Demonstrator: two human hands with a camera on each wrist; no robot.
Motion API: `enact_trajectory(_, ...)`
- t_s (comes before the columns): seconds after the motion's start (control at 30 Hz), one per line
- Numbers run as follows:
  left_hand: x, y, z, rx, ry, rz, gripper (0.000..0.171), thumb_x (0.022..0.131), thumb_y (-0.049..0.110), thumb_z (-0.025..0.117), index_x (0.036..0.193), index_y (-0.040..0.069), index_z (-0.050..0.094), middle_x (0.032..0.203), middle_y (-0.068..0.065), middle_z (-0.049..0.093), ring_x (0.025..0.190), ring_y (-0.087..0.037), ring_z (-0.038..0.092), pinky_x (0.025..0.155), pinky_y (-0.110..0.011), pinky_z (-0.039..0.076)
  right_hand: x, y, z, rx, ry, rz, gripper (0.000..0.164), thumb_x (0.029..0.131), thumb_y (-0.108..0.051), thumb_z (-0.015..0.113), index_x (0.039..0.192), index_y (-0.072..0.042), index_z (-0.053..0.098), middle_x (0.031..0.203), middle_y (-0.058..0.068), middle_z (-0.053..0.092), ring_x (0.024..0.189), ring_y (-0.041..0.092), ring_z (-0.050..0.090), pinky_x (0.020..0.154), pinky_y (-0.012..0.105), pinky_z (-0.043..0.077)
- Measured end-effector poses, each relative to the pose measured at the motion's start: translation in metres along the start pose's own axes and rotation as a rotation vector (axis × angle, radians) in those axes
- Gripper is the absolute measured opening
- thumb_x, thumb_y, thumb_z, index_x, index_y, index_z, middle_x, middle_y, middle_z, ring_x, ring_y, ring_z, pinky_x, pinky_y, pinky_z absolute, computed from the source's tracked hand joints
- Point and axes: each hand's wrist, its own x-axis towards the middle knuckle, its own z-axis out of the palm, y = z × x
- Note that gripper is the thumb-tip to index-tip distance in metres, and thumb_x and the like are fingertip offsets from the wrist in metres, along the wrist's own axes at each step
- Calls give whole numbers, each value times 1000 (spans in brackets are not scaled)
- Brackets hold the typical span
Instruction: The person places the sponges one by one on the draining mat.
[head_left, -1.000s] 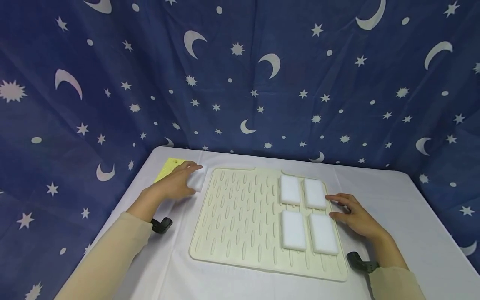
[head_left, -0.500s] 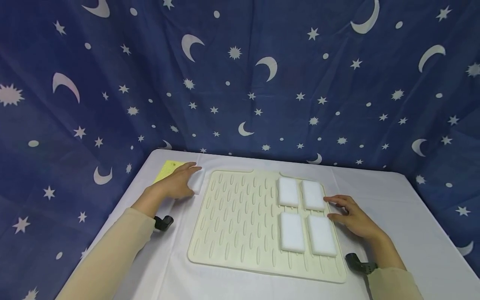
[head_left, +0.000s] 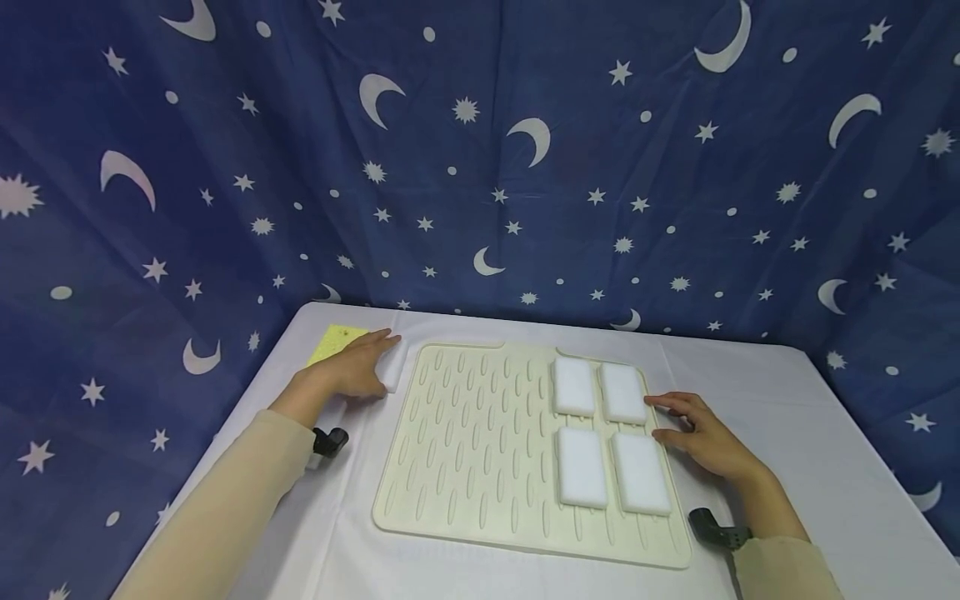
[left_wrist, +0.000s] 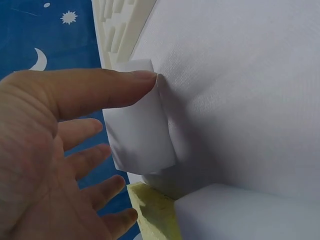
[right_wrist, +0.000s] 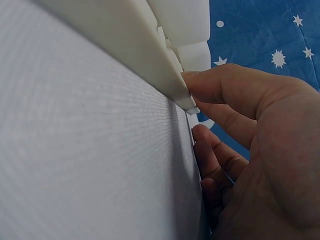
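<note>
My left hand (head_left: 348,367) is at a white sponge block (head_left: 391,367) left of the cream ribbed mat (head_left: 465,450). Its thumb and fingers are spread either side of the block; in the left wrist view the thumb crosses in front of that block (left_wrist: 140,135). Whether they press on it I cannot tell. Several white sponge blocks (head_left: 582,467) lie in two columns on the mat's right part. At the mat's right edge is my right hand (head_left: 705,433), fingers loosely bent. In the right wrist view its thumb (right_wrist: 220,87) meets the mat's side (right_wrist: 165,75).
A yellow sponge (head_left: 335,340) lies behind the left hand, partly covered. Another white block (left_wrist: 245,215) shows low in the left wrist view. White cloth (head_left: 750,375) covers the table, and a blue curtain (head_left: 450,167) with moons and stars hangs behind.
The head view has shifted slightly, so everything sits a little lower and further left. Both hands stay at nearly the same places beside the block and the mat.
</note>
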Motion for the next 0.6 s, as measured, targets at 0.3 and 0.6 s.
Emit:
enact_trajectory(0.3,4,-1,0,0,-26,-6,97,81,13,79,163,3,28,171,-22,18,157,-44,20,125,-58,24,1,0,0,7,10,10,57,94,-22,75,147,-10,57,150,24,37,141,49,36,111,79,21)
enact_trajectory(0.6,8,1,-2,16,-52,-18,97,80,13,80,163,3,29,171,-22,19,156,-44,23,125,-57,26,1,1,1,16,13,15,57,93,-22,76,146,-10,58,150,24,37,141,49,35,111,80,21)
